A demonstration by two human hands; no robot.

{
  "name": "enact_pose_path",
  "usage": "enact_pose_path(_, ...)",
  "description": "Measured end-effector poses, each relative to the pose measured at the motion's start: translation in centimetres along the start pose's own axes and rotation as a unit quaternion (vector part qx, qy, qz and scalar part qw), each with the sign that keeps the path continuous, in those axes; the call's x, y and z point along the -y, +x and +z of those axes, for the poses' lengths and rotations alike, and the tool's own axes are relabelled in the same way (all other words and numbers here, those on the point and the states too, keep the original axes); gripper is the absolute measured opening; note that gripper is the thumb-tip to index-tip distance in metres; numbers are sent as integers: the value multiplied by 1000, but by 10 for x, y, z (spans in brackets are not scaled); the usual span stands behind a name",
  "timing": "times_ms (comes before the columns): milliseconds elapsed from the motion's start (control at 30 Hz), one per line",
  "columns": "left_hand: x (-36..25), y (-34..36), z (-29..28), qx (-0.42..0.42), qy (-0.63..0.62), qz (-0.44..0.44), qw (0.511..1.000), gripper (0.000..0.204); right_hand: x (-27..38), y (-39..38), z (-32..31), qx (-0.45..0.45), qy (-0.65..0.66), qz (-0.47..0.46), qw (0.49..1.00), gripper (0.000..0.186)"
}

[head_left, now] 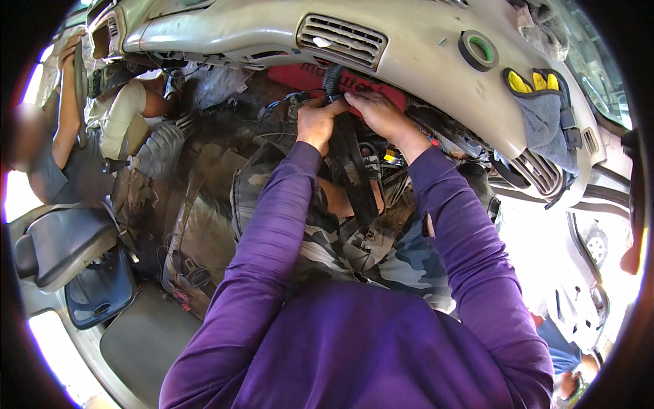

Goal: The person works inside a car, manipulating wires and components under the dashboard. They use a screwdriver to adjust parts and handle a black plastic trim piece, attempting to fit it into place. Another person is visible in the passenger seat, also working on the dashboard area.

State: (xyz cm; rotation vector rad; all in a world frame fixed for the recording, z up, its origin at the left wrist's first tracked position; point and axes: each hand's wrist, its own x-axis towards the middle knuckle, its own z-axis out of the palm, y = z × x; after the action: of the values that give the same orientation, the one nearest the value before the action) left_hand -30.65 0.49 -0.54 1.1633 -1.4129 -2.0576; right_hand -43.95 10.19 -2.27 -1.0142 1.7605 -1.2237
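My left hand (317, 123) and my right hand (378, 116) meet beneath the beige dashboard (436, 75), both with curled fingers, at the lower end of a black corrugated tube (332, 78). My fingertips hide exactly what is gripped. Behind them lies a red panel with lettering (289, 75). A wide black strap (354, 170) hangs below my hands, among loose wires and a small yellow part (391, 155).
A co-worker (65, 129) at left raises an arm beside a gear lever boot (153, 157) and seat (75, 245). A tape roll (478, 49) and grey-yellow gloves (538, 123) rest on the dashboard. An open doorway is at right, with another person (565, 347) partly visible.
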Motion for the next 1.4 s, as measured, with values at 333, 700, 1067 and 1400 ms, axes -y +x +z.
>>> enact_pose_path(333,-1,1,0,50,-182,-80,979,20,-2,-56,25,66,431,221,872,62)
enact_pose_path(700,4,3,-4,97,-202,-62,973,34,24,-57,48,-62,450,243,857,52)
enact_pose_path(1067,23,2,-11,21,-85,-58,994,32,0,-52,58,-182,115,98,972,50)
enact_pose_path(1400,31,-5,11,59,-144,-16,988,47,19,-66,83,-297,52,128,945,71)
